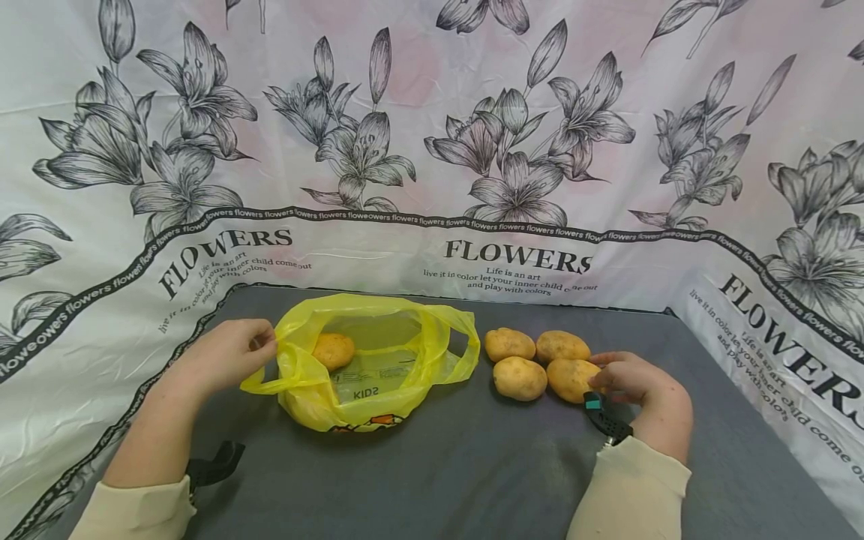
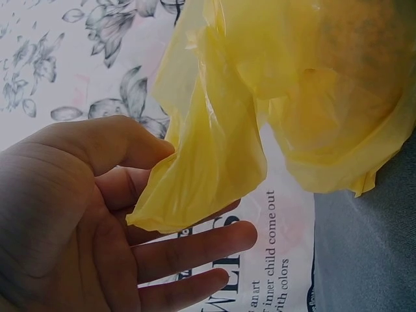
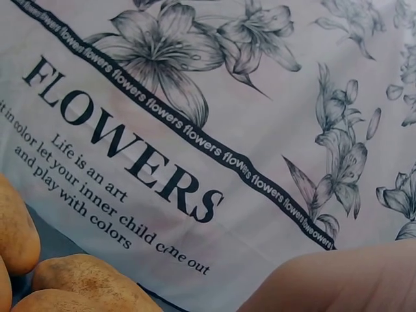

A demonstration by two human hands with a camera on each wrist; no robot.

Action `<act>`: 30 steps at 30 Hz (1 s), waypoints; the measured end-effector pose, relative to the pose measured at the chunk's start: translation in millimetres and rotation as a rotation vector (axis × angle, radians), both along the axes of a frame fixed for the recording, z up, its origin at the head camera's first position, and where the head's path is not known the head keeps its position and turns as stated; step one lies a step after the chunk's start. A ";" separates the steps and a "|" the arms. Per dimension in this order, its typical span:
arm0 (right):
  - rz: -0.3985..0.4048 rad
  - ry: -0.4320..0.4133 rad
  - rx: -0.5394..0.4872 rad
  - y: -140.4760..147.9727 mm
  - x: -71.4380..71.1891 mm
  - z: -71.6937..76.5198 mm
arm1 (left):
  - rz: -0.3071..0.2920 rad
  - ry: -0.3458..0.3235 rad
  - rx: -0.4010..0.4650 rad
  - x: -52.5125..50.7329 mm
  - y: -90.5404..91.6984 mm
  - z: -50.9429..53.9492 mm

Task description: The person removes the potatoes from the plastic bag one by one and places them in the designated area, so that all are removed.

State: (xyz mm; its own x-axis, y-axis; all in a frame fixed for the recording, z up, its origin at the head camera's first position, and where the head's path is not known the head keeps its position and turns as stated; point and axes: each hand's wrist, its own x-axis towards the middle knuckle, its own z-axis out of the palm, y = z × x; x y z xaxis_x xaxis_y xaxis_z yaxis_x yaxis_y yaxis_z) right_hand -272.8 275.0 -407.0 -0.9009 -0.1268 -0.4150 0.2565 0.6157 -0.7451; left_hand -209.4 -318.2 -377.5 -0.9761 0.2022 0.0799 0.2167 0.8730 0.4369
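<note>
While the left hand (image 1: 231, 352) pinches the crosswise, upward-gaping bag (image 1: 307, 397), the right hand's (image 1: 636, 381) hold is unclear.

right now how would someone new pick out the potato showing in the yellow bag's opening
On the grey table, find the yellow bag held by the left hand. Look into its open mouth, toward the left, for the potato. Unlike the four loose potatoes to the right, it shows inside the bag.

"FLOWERS" large on the floral backdrop (image 1: 405, 67), tiny "flowers" along its black band (image 1: 432, 221), inverted "KIDS" on the yellow bag (image 1: 405, 390).
</note>
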 end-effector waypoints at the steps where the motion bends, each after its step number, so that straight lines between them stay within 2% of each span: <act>1: -0.007 -0.005 -0.008 -0.1 -0.2 -0.3 | 0.000 0.001 -0.001 0.1 0.2 0.2; 12: -0.067 -0.015 -0.017 -2.1 -1.5 -0.3 | -0.008 0.000 -0.004 1.2 2.5 1.3; 30: -0.049 -0.043 -0.019 0.3 -1.0 -2.0 | -0.009 0.004 0.004 1.0 2.0 0.1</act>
